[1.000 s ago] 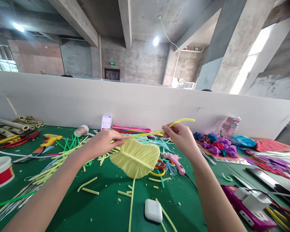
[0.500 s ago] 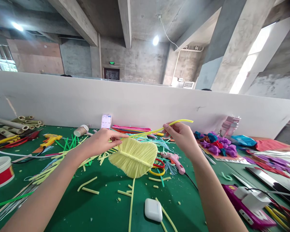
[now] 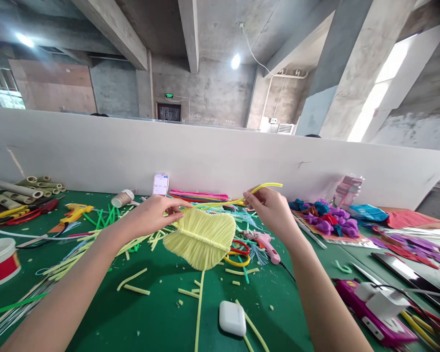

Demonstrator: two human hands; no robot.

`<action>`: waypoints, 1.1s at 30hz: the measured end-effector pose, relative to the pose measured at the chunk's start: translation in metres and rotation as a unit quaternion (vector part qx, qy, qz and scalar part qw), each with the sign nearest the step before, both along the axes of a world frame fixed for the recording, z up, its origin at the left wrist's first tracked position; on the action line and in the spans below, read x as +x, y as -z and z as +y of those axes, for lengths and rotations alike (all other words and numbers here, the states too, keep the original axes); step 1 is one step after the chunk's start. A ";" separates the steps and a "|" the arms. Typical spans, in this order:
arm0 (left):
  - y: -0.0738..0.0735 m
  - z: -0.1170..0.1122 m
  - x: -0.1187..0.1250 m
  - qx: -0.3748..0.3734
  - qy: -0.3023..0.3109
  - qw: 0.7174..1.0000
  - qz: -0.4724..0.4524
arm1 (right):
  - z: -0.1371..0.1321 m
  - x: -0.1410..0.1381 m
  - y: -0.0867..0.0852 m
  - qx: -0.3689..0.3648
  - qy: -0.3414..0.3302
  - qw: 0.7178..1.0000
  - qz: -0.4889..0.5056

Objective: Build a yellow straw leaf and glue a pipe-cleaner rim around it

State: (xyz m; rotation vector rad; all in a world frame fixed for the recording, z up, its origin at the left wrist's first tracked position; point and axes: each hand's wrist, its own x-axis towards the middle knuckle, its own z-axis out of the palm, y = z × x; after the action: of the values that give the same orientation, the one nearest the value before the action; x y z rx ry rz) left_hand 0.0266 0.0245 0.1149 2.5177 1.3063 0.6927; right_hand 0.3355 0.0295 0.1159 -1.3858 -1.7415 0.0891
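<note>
My left hand (image 3: 159, 213) pinches the upper left tip of a pale yellow leaf made of pipe cleaners (image 3: 201, 239). The leaf is fan-shaped, with a thicker fuzzy rib along its middle, and hangs just above the table. A bright yellow pipe cleaner (image 3: 238, 199) stretches from the left fingertips across to my right hand (image 3: 267, 205). That hand grips it between thumb and fingers, and its free end sticks out to the right. Exactly how the strand meets the leaf tip is hidden by the left fingers.
Below the leaf lie a white earbud case (image 3: 232, 318) and cut yellow pieces (image 3: 137, 289). A pink glue gun (image 3: 266, 247) is behind on the right, near a purple power strip (image 3: 374, 318). A white-and-red tub (image 3: 2, 264) and a yellow glue gun (image 3: 77, 212) stand left.
My right hand has shifted slightly left, and the strand's free end with it. The leaf has moved a little to the left. My left hand keeps its pinch.
</note>
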 end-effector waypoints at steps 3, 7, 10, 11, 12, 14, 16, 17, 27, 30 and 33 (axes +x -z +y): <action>0.000 0.000 0.000 0.004 0.007 1.000 0.007 | 0.000 -0.001 0.000 0.014 0.018 0.999 -0.036; 0.000 0.000 -0.001 0.003 0.010 1.000 0.013 | 0.002 0.000 0.001 0.017 0.021 0.998 -0.051; -0.001 -0.002 0.000 0.000 0.012 1.000 0.009 | 0.002 0.000 0.002 0.017 0.017 0.999 -0.048; -0.001 -0.002 0.001 0.000 0.015 1.000 0.009 | 0.002 0.000 0.002 0.016 0.016 0.999 -0.047; -0.002 -0.003 0.001 0.001 0.018 1.000 0.010 | 0.002 0.000 0.002 0.014 0.016 0.999 -0.046; -0.002 -0.004 0.003 0.002 0.023 1.000 0.017 | 0.002 -0.001 0.002 0.010 0.016 0.999 -0.046; -0.003 -0.004 0.004 0.001 0.025 0.999 0.024 | 0.001 -0.001 0.001 0.004 0.017 0.999 -0.045; -0.003 -0.004 0.004 0.000 0.025 0.999 0.026 | 0.001 -0.002 0.001 0.001 0.019 0.999 -0.043; -0.001 -0.005 0.004 -0.004 0.025 0.999 0.027 | 0.005 -0.008 0.005 0.007 -0.054 0.992 0.111; -0.001 -0.004 0.004 -0.003 0.021 0.999 0.031 | 0.003 -0.014 0.005 0.013 -0.085 0.979 0.185; 0.000 -0.003 0.003 -0.001 0.021 0.999 0.034 | 0.000 -0.021 0.004 0.019 -0.105 0.964 0.244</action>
State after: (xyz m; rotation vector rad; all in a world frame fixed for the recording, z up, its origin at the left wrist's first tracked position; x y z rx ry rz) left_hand 0.0301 0.0215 0.1150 2.5802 1.2713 0.5998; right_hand 0.3145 0.0297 0.1116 -1.0352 -1.4535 0.4720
